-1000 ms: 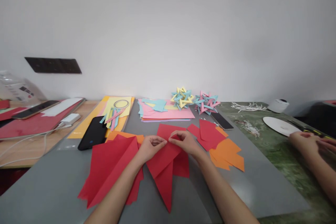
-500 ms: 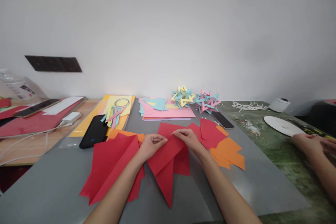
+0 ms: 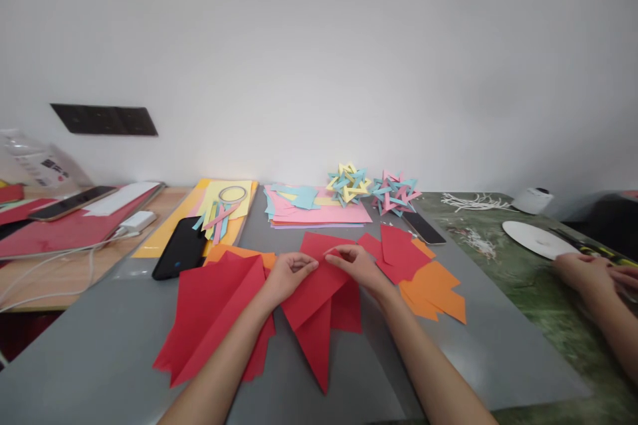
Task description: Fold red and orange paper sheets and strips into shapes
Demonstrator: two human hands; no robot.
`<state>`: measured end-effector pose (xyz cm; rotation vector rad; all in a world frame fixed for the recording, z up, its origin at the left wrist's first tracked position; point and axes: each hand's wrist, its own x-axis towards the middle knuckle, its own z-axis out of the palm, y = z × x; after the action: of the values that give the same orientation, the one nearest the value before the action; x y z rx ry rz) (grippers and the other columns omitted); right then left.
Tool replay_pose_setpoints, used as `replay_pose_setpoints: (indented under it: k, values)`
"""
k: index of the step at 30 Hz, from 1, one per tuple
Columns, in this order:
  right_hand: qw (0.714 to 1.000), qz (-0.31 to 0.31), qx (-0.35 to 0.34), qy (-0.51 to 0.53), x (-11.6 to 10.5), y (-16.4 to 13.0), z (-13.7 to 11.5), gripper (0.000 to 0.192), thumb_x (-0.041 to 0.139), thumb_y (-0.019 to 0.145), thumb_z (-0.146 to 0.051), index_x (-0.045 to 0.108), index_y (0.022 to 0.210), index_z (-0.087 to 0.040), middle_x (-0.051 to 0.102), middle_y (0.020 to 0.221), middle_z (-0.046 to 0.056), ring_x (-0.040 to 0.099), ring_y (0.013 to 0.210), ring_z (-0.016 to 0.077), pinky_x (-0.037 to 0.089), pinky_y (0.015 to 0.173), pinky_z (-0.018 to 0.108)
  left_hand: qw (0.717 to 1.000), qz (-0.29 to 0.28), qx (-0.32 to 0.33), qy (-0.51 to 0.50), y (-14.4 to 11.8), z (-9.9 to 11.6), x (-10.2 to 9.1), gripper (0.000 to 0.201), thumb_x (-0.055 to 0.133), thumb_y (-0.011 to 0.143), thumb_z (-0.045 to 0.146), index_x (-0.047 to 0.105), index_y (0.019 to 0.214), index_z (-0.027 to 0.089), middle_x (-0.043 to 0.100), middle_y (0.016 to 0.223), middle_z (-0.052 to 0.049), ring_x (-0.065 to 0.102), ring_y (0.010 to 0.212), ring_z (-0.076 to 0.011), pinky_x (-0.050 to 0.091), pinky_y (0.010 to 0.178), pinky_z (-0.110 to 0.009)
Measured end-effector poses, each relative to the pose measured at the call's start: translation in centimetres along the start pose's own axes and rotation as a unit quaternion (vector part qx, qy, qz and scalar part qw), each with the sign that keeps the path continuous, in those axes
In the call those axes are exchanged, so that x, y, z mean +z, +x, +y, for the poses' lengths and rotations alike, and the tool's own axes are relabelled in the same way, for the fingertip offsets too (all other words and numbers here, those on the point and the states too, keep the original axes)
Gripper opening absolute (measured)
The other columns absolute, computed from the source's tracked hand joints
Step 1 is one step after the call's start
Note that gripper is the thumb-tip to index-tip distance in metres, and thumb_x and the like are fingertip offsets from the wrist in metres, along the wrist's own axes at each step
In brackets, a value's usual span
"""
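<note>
L hand (image 3: 288, 273): on the folded red paper (image 3: 319, 302), fingers curled, fingertips pinching its upper fold; grip closed on the sheet.
R hand (image 3: 355, 264): just beside L hand, fingertips nearly meeting it, pinching same top edge; grip clamped on the paper too.
Red paper: lies flat on grey surface (image 3: 100, 352), centre, btwn both forearms. Long narrow triangle shape; long axis runs from far to near, sharp tip pointing toward the person, wide end under the hands.
Red sheets (image 3: 209, 319): left of it, fanned pile, partly under L forearm, over an orange sheet (image 3: 239, 255).
Red/orange pieces (image 3: 423, 279): right of R hand, overlapping, near but apart.
Black phone (image 3: 180, 247): far left of the pile, on surface edge.
Pastel paper stack (image 3: 319, 211): far side, w/ two woven paper stars (image 3: 371, 187) beside it; second phone (image 3: 423, 228) just in front of the stars.
Other person's hands (image 3: 595, 271): far right, on green marbled surface, near a white disc (image 3: 535, 239).
</note>
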<state>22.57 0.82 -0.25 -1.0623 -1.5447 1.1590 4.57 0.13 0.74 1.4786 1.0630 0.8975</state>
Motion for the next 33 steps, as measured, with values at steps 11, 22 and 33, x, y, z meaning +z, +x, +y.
replay_pose_setpoints:
  k: [11, 22, 33]
  values:
    - [0.993, 0.101, 0.03, 0.051, -0.9, 0.1, 0.2, 0.029, 0.063, 0.061, -0.044, 0.062, 0.07, -0.016, 0.063, 0.066, 0.002, 0.057, 0.059, 0.0155, 0.043, 0.053, 0.026, 0.999, 0.048, -0.018, 0.0, 0.2, -0.5, -0.1, 0.026, 0.068, 0.055, 0.035, 0.065, 0.07, 0.014, 0.069, 0.071, -0.006, 0.064, 0.067, -0.0195, 0.05, 0.06, -0.026]
    - [0.996, 0.056, 0.021, 0.073, -1.3, 0.1, 0.3, 0.023, 0.065, 0.061, -0.038, 0.064, 0.067, -0.016, 0.065, 0.073, 0.005, 0.059, 0.064, 0.0173, 0.046, 0.057, 0.028, 0.999, 0.035, -0.019, -0.026, 0.1, -0.6, -0.2, 0.026, 0.068, 0.056, 0.035, 0.065, 0.071, 0.015, 0.07, 0.074, -0.006, 0.064, 0.071, -0.0212, 0.051, 0.064, -0.029]
    - [0.934, 0.061, -0.161, -0.314, -0.8, -0.7, -1.5, 0.014, 0.052, 0.076, -0.031, 0.062, 0.086, -0.028, 0.061, 0.098, 0.002, 0.049, 0.1, 0.0204, 0.025, 0.09, 0.041, 0.993, 0.067, 0.058, 0.082, 0.3, -1.1, -0.2, 0.022, 0.066, 0.059, 0.035, 0.067, 0.069, 0.016, 0.069, 0.075, -0.007, 0.063, 0.074, -0.0215, 0.05, 0.065, -0.028]
